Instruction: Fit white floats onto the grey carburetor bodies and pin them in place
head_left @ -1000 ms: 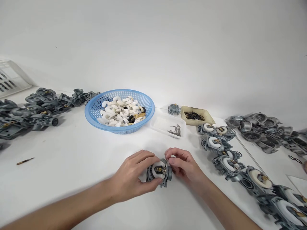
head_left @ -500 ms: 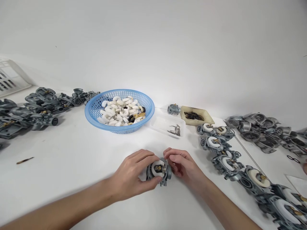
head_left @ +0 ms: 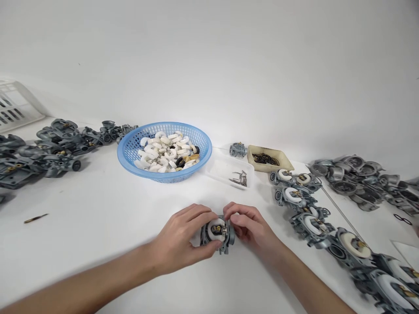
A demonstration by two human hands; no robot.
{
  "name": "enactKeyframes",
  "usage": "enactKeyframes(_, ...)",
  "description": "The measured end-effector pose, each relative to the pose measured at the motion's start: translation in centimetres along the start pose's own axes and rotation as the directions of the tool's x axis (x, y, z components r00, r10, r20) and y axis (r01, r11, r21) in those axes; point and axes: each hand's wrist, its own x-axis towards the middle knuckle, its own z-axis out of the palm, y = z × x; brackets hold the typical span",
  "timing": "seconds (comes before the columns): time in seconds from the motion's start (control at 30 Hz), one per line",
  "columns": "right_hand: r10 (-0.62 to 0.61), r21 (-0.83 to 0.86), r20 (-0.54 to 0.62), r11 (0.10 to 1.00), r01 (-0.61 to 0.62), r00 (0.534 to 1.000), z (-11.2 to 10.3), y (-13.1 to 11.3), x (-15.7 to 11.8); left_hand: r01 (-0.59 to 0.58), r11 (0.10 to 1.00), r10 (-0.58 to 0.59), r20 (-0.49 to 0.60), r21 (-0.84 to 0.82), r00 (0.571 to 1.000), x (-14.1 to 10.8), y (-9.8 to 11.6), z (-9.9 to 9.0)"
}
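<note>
A grey metal carburetor body point(head_left: 231, 237) lies on the white table with a white C-shaped float point(head_left: 212, 235) on top and brass parts inside the float's curve. My left hand point(head_left: 188, 237) is wrapped round its left side, thumb at the front and fingers at the back, touching the float. At the right edge of the body is my right hand point(head_left: 248, 224), its fingers bent close together near the hinge end of the float. Whatever those fingertips pinch is too small or hidden to make out.
A blue basket point(head_left: 122, 152) of floats stands behind, beside a clear tray point(head_left: 218, 170) of small pins and a cream tray point(head_left: 286, 165) of black rings. Carburetor bodies point(head_left: 62, 148) pile up at left; float-fitted ones point(head_left: 314, 224) line the right. A thin tool point(head_left: 36, 218) lies left.
The whole view has shifted very slightly. Both hands keep nearly the same place at the carburetor body, with only a small movement of the right fingers.
</note>
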Motion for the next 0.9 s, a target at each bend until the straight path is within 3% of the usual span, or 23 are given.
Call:
enactKeyframes(0.37,-0.034,-0.067,0.038,0.997,0.037,0.999,-0.35,0.34,0.08,0.038,0.999,-0.038,0.057,0.008,0.998,-0.09,-0.07,-0.1)
enactKeyframes(0.57,-0.204,-0.271,0.094,0.936,0.222,0.974,-0.3,-0.32,-0.41,0.079,0.997,-0.081,0.132,0.019,0.988,0.03,-0.11,0.1)
enactKeyframes(0.7,-0.196,-0.351,0.157,0.905,0.24,0.968,-0.24,-0.4,-0.69,0.106,0.994,-0.11,0.158,0.029,0.981,-0.03,-0.12,0.09)
enactKeyframes(0.9,-0.238,-0.341,0.165,0.897,0.282,0.957,-0.32,-0.09,-0.84,0.138,0.989,-0.146,0.214,0.053,0.966,0.06,-0.11,-0.14)
